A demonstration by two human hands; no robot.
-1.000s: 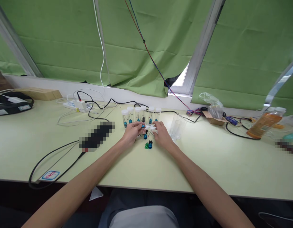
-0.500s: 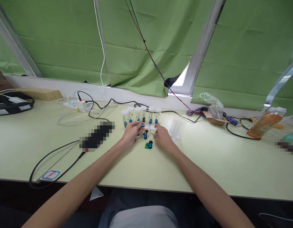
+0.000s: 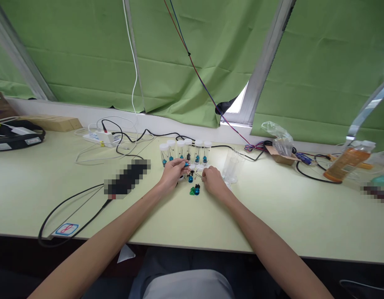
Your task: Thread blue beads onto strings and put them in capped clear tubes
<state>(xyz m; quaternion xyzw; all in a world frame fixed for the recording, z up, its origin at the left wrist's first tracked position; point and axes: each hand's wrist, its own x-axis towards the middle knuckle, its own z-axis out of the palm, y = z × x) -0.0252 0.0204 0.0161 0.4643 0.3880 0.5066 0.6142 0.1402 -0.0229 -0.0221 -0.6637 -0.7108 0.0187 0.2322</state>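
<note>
Between the thumb and fingers of my left hand is a small blue part, with a thin piece sticking out to the right. My right hand is closed just across from it, fingertips low by some thin wire-like pieces; whatever they pinch is too small to make out. Below, between the hands, lie a blue and black part, another blue part and a green piece. Behind them stand several clear vials with white caps, blue parts inside.
Clear plastic tubes lie right of my right hand. To the left are a pixelated dark object on a black cable and a power strip. Farther right stand a small cardboard box with a plastic bag and an orange bottle.
My right hand has moved slightly down and away from the part in my left hand, its fingers curling more. My left hand keeps its hold, nearly still.
</note>
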